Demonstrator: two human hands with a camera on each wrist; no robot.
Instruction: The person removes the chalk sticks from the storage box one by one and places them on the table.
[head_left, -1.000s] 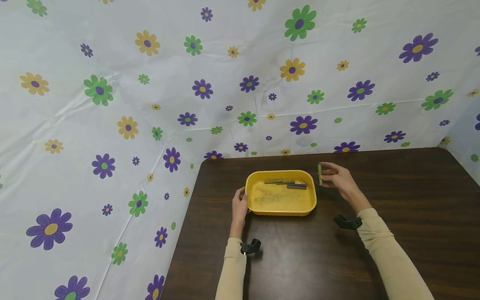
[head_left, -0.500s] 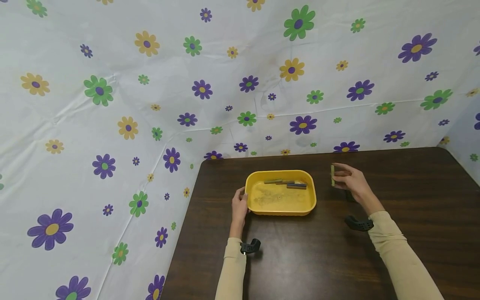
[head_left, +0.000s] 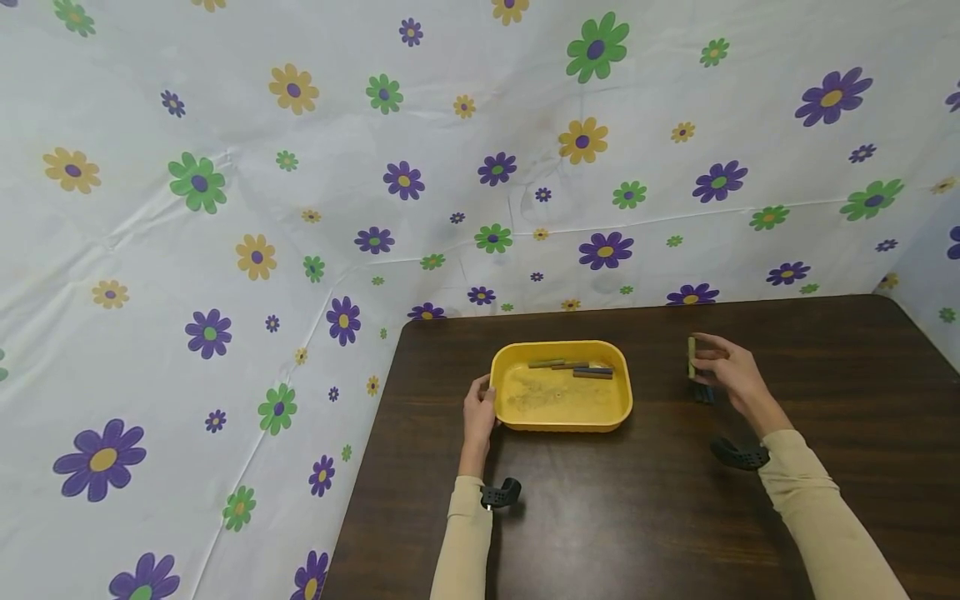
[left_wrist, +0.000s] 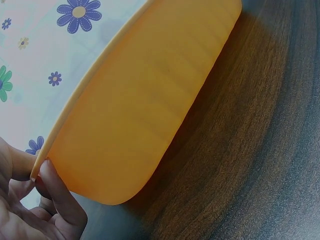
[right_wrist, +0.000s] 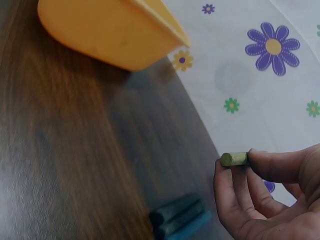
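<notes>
My left hand (head_left: 478, 410) pinches the left rim of a yellow plastic tub (head_left: 558, 426), thumb and fingers on either side of the edge in the left wrist view. To the right of the tub, my right hand (head_left: 733, 373) holds a yellow-green chalk stick (right_wrist: 235, 159) between thumb and fingertips. Below this hand, several dark chalk sticks (right_wrist: 176, 214) lie side by side on the table, along with a blue stick (right_wrist: 192, 226). Inside the tub, near its back wall, are an olive stick (head_left: 546, 363) and several brown and dark sticks (head_left: 592, 375).
The dark wood table (head_left: 600, 517) meets a white, flower-printed sheet (head_left: 450, 150) along its back and left edges. Each wrist carries a black strap-like mount, the left mount (head_left: 501, 493) and the right mount (head_left: 738, 454). Smudges mark the tub's floor.
My right hand has moved right, away from the tub, carrying the yellow-green chalk stick over to the dark sticks, which now show beneath it. The left hand and tub have stayed put.
</notes>
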